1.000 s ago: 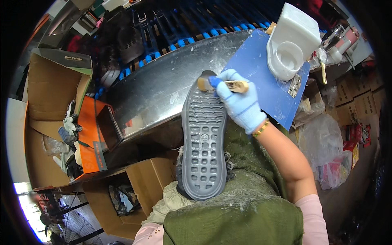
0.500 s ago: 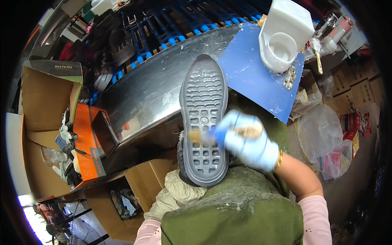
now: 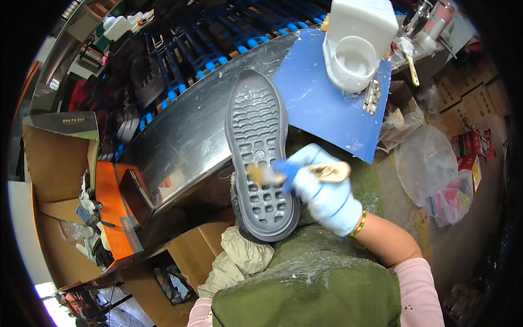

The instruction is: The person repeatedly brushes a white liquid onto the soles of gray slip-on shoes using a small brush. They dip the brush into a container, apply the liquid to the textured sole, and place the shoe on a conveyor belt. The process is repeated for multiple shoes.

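Note:
A grey shoe sole (image 3: pixel 260 155) lies tread cavities up in front of me, glossy and wet across its ribbed toe half and waffle-like heel half. My right hand (image 3: pixel 324 188), in a light blue-and-white glove, is closed around a brush with a wooden handle (image 3: pixel 332 171). The brush's yellowish bristles (image 3: pixel 256 175) touch or hover just over the middle of the sole, blurred by motion. A cream sleeve (image 3: pixel 242 250) covers my left forearm and runs up to the sole's heel; my left hand is hidden beneath the sole, beside a dark edge.
A white dispenser with a round cup (image 3: pixel 354 57) stands on a blue sheet (image 3: pixel 321 101) at the metal bench's (image 3: pixel 190 125) right end. Beyond the bench runs a blue roller rack (image 3: pixel 218 49). Open cartons (image 3: pixel 60 158) stand left; plastic bags (image 3: pixel 427 163) lie right. A green apron (image 3: pixel 305 294) covers my lap.
The view has shifted, so the sole and bench sit a little further left and the sole looks more tilted. The brush stays near the sole's middle, its head slightly higher up the tread.

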`<move>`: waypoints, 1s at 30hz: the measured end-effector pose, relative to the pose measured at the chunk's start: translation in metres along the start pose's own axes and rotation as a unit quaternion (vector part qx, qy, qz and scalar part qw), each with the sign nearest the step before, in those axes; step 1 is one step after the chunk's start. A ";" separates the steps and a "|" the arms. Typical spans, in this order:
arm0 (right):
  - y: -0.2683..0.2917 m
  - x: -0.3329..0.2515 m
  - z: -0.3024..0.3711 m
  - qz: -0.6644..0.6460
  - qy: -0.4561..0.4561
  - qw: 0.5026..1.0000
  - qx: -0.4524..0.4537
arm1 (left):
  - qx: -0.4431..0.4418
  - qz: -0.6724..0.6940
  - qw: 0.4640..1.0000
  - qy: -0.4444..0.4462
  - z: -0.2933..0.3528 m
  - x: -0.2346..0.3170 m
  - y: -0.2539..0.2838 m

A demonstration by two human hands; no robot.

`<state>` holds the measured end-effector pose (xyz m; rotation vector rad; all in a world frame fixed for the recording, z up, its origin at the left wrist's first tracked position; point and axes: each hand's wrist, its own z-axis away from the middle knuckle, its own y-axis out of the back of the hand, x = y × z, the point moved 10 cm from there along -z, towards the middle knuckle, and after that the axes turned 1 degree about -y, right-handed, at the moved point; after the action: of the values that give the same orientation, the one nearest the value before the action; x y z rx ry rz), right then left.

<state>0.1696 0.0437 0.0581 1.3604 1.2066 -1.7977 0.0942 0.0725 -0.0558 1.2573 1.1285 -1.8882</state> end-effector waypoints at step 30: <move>0.004 -0.038 0.001 0.148 -0.034 0.920 -0.361 | 0.121 -0.639 0.657 0.381 -0.004 -0.040 -0.003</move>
<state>0.1849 0.0383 0.0931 0.9627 1.3491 -1.0147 0.1088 0.0785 -0.0185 1.6316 2.8717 -2.4901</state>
